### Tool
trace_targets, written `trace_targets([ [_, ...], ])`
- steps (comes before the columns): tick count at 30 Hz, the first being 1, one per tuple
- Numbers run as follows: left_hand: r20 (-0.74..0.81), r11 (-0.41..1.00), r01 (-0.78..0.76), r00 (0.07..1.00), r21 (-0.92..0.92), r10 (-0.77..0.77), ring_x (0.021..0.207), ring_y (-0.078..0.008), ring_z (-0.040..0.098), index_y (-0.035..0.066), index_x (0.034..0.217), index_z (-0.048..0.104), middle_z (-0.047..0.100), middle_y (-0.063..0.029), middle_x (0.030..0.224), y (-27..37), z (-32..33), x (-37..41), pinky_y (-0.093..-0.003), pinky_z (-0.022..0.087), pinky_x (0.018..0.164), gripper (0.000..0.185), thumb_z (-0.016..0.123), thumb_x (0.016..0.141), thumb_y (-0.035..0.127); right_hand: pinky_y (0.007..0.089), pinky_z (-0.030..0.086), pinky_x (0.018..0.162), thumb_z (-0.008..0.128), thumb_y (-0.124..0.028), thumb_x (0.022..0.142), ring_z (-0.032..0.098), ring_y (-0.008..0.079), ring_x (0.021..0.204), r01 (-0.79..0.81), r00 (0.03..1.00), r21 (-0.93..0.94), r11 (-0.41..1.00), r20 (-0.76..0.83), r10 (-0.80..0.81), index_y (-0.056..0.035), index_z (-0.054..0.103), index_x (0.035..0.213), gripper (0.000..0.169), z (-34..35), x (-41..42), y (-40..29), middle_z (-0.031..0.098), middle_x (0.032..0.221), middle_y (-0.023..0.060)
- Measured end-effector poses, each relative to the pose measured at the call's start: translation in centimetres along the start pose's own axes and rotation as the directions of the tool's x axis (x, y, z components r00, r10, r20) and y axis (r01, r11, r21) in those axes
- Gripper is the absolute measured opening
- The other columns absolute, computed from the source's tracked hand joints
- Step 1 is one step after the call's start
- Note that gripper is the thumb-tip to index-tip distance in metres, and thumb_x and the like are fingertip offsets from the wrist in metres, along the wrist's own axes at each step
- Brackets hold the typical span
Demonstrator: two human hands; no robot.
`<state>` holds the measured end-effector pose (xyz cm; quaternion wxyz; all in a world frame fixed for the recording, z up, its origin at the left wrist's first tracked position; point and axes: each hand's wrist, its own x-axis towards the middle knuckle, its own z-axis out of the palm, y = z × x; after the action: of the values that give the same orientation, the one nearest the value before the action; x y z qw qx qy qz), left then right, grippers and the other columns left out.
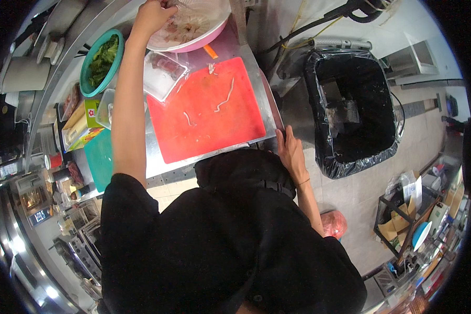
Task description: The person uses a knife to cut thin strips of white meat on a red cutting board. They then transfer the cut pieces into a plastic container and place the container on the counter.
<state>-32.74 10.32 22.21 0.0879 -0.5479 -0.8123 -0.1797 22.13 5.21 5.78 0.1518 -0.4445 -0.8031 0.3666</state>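
My left hand [154, 16] reaches over the left side of a white plastic colander [216, 11] that sits in a pink basin [198, 42]. Pale, wet food pieces [186, 29] lie in the colander. The fingertips are partly cut off at the top, so what they hold cannot be told. Low at the table's right edge, my right hand [291, 151] grips the dark handle of a large knife [272, 102], its blade pointing away from me along the edge. Before me lies a red cutting board [208, 117] with a long pale strip [225, 96] and a shorter one [187, 119].
A white foam tray [161, 86] with plastic film overlaps the board's far left corner. Beyond my left forearm are a teal basket of leafy greens [104, 59] and a green cutting board [99, 157]. A black-lined bin [353, 106] stands on the right.
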Motion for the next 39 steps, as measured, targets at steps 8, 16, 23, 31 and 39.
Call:
trace_targets([
  [8, 0.197, 0.969, 0.025, 0.98, -0.247, 0.025, 0.1, -0.038, 0.074, 0.004, 0.12, 0.073, 0.074, -0.0249, 0.106, 8.0, 3.6, -8.0, -0.0471, 0.056, 0.087, 0.036, 0.069, 0.094, 0.03, 0.0639, 0.047, 0.061, 0.058, -0.03, 0.107, 0.063, 0.0568, 0.076, -0.052, 0.998, 0.006, 0.999, -0.044, 0.052, -0.0037, 0.048, 0.106, 0.028, -0.3, -0.7, 0.9, 0.064, 0.074, 0.0343],
  [16, 0.262, 0.998, -0.062, 0.963, 0.019, 0.054, 0.102, -0.0419, 0.069, 0.001, 0.129, 0.064, 0.07, -0.0238, 0.11, 9.6, 17.0, -17.2, -0.0501, 0.058, 0.086, 0.045, 0.074, 0.087, 0.015, 0.065, 0.048, 0.062, 0.058, -0.031, 0.107, 0.063, 0.0577, 0.077, -0.05, 0.998, -0.015, 0.999, -0.028, 0.049, -0.005, 0.048, 0.107, 0.028, -0.1, 0.0, 1.0, 0.064, 0.075, 0.0356],
  [23, 0.35, 0.998, 0.006, 0.937, -0.059, 0.015, 0.105, -0.0447, 0.068, -0.004, 0.123, 0.061, 0.067, -0.0288, 0.111, 8.0, 19.3, -16.0, -0.0502, 0.058, 0.086, 0.038, 0.07, 0.088, 0.007, 0.0651, 0.048, 0.064, 0.058, -0.031, 0.107, 0.063, 0.058, 0.08, -0.041, 0.999, -0.016, 0.999, 0.003, 0.041, -0.0051, 0.048, 0.106, 0.027, 0.0, 1.0, 0.0, 0.065, 0.078, 0.0351],
  [31, 0.219, 0.908, 0.029, 0.973, -0.418, 0.069, 0.082, -0.0408, 0.072, 0.002, 0.103, 0.076, 0.072, -0.0238, 0.085, 12.0, 9.5, -12.9, -0.0512, 0.056, 0.075, 0.018, 0.069, 0.088, 0.01, 0.0637, 0.048, 0.064, 0.058, -0.029, 0.107, 0.064, 0.0565, 0.079, -0.03, 0.998, -0.012, 0.999, -0.049, 0.029, -0.004, 0.049, 0.106, 0.026, 0.4, 1.5, -0.4, 0.065, 0.078, 0.0343],
  [39, -0.222, 0.987, -0.16, 0.961, 0.032, 0.163, 0.087, -0.042, 0.072, 0.006, 0.126, 0.071, 0.074, -0.0223, 0.092, 9.2, 0.5, -5.1, -0.0508, 0.057, 0.082, 0.039, 0.072, 0.087, 0.014, 0.0632, 0.048, 0.063, 0.058, -0.029, 0.107, 0.064, 0.0564, 0.078, -0.026, 0.999, -0.018, 0.999, -0.041, 0.025, -0.0031, 0.05, 0.106, 0.027, 0.2, 2.1, -0.8, 0.065, 0.077, 0.0341],
])
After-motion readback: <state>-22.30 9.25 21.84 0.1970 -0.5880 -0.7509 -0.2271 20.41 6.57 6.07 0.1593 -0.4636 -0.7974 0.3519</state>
